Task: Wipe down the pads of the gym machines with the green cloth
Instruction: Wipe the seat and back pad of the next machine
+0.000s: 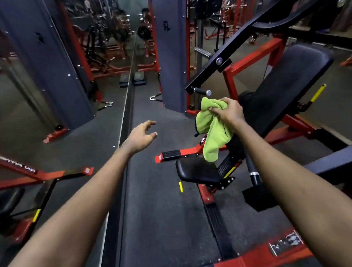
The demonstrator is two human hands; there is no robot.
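Both forearms reach forward from the bottom edge. Nearest: a red frame bar [242,262] lying across the dark rubber floor [166,217], with a ribbed black strip running away from it towards the machine.

Seat pad [196,170]: black, small, on the red frame, yellow pin [181,186] hanging at its front-left edge.

Left hand [142,135]: holds nothing, fingers apart and loosely bent, in the air over the floor just beside the mirror's base rail.

Right hand [229,114]: fingers clamped on the bunched top of the cloth [212,130]. The cloth is green, in the air, hanging down from the fist over the gap between seat pad and back pad. Its lower tip lines up with the seat pad's rear edge; cannot tell if it touches.

Back pad [286,88]: black, long, reclined up to the right, behind the right hand. Yellow-tipped lever [318,92] on its right side.

Black lever arm [247,30] slopes down from the upper right, ending in a grip with a metal end cap [202,92] just above the cloth.

Behind that is a grey column [170,50] on red feet. The mirror [42,80] covers the left wall and repeats the column and red frames. More red racks and plates further back, blurred.
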